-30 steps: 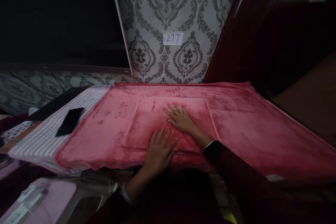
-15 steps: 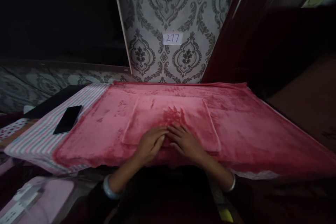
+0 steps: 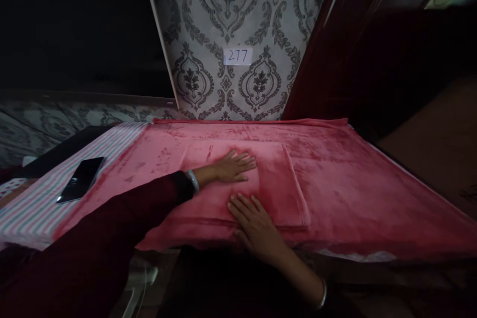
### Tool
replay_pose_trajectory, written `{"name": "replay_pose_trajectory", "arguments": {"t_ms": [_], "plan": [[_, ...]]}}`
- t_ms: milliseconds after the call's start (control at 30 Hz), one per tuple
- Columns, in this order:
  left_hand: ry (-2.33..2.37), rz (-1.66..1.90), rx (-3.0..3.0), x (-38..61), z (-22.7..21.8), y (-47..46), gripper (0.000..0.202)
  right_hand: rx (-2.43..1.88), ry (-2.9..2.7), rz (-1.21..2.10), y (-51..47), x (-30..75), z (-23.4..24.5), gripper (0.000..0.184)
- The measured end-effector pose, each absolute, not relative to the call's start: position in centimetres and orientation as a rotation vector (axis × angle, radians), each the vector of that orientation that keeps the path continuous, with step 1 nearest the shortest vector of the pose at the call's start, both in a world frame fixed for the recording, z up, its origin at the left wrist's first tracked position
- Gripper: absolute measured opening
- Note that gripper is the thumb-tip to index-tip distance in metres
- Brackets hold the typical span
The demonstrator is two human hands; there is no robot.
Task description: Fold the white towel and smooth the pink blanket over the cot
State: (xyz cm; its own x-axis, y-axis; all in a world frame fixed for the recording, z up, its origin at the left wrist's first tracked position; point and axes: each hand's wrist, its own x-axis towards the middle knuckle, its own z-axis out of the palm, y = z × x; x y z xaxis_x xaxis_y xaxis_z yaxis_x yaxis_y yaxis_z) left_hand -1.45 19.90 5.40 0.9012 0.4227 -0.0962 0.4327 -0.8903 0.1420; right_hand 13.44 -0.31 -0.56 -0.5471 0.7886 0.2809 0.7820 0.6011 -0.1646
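A folded pink plush cloth lies as a flat rectangle on a larger pink plush cover. My left hand rests flat on the folded cloth's upper middle, fingers spread and pointing right. Lower down, my right hand lies on its front part with the fingers stretched out toward the far side. Neither hand grips anything. Darker brushed marks show in the pile around both hands. My left forearm, in a dark sleeve, hides the cloth's front left part.
A black phone lies on a striped cloth at the left. Behind stand a patterned wall with a paper label reading 277, a large dark screen and a dark red panel. The cover's front edge hangs over the table's edge.
My left hand has moved forward and right over the folded cloth, away from my right hand. My right hand has shifted slightly nearer to me. The view has turned slightly.
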Motion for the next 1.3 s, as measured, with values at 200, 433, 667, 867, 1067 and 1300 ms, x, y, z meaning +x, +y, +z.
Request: {"name": "replay_pose_trajectory", "arguments": {"t_ms": [200,433,667,867,1067,1300], "plan": [[1.189,-0.119,2.719,1.3,6.5,25.2,0.069,-1.317,-2.521,0.105,-0.3,13.4,-0.6,0.068],[1.281,0.231,2.708,1.5,3.8,26.1,0.063,-1.27,-2.482,0.42,-0.1,14.5,1.9,0.062],[1.3,0.233,2.753,1.7,3.9,26.5,0.064,-1.401,-2.348,0.214,4.4,18.5,6.8,0.052],[1.308,0.227,2.773,1.4,4.2,26.5,0.061,-1.494,-2.513,0.179,5.4,18.6,3.3,0.062],[0.949,0.217,2.859,3.1,6.0,25.2,0.061,-1.449,-2.467,0.18,5.3,18.6,2.9,0.061],[0.245,0.054,2.891,8.1,5.5,23.8,0.06,-1.435,-2.431,0.239,5.5,18.7,2.5,0.063]]}}
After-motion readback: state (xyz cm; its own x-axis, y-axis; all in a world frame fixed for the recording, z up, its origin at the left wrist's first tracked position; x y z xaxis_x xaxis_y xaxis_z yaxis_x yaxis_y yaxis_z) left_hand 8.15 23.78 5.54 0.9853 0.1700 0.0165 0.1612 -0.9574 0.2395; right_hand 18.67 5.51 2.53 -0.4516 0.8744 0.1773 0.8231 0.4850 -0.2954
